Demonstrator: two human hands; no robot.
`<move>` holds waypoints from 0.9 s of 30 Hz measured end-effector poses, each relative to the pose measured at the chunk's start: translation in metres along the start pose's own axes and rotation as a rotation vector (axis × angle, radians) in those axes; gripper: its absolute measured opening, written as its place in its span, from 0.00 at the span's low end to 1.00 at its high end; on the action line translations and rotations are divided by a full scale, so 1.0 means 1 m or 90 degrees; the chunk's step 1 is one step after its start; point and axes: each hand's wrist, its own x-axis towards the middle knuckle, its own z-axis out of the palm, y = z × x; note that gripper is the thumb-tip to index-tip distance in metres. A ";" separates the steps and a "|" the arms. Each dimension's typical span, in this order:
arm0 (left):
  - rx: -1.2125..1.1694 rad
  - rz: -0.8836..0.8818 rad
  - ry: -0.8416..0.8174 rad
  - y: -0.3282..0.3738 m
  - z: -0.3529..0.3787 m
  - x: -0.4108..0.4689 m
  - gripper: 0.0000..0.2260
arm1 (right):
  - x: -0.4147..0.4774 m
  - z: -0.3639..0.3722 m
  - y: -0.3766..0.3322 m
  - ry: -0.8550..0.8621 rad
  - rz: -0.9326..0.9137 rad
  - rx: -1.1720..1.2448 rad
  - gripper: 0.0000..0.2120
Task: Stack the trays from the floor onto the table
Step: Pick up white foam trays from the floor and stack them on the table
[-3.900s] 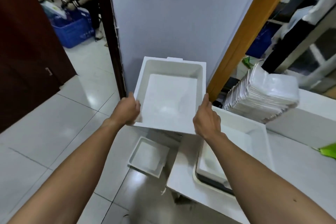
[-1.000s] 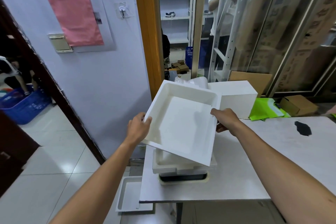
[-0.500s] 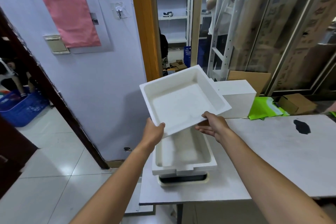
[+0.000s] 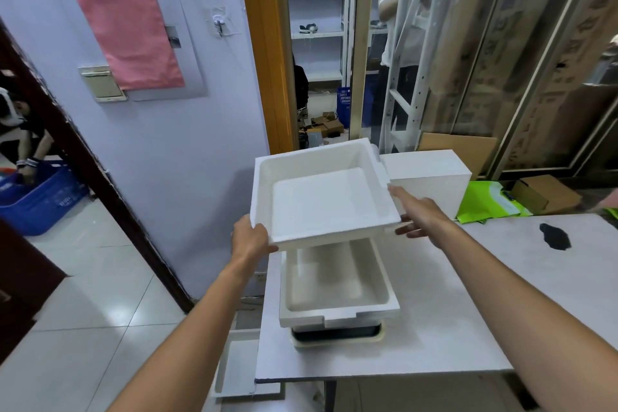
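I hold a white foam tray (image 4: 322,197) in the air above the table, nearly level. My left hand (image 4: 251,238) grips its near left corner. My right hand (image 4: 418,215) is at its right edge, fingers spread along the side and underneath. Directly below sits a stack of white trays (image 4: 337,284) on the grey table (image 4: 434,321), resting on a cream tray with a dark inside (image 4: 337,338). Another white tray (image 4: 235,368) lies on the floor, partly hidden under the table's left edge.
A white foam box (image 4: 431,184) stands behind the stack, with green bags (image 4: 485,202) and a cardboard box (image 4: 545,194) to its right. A black patch (image 4: 555,236) marks the table. A lilac wall, a doorway and a blue crate (image 4: 36,201) are at left.
The held tray has turned from tilted to nearly level above the stack. My right hand has slid from the near edge to the right side; my left hand stays on the near left corner.
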 end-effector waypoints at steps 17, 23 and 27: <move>0.014 0.002 -0.037 0.020 -0.029 0.014 0.07 | 0.011 -0.037 -0.019 -0.030 -0.114 -0.205 0.11; -0.003 0.010 -0.040 0.028 -0.030 0.008 0.06 | 0.001 -0.031 -0.017 -0.051 -0.150 -0.348 0.15; -0.027 -0.002 0.002 0.031 -0.028 0.011 0.09 | 0.000 -0.029 -0.019 -0.021 -0.206 -0.380 0.13</move>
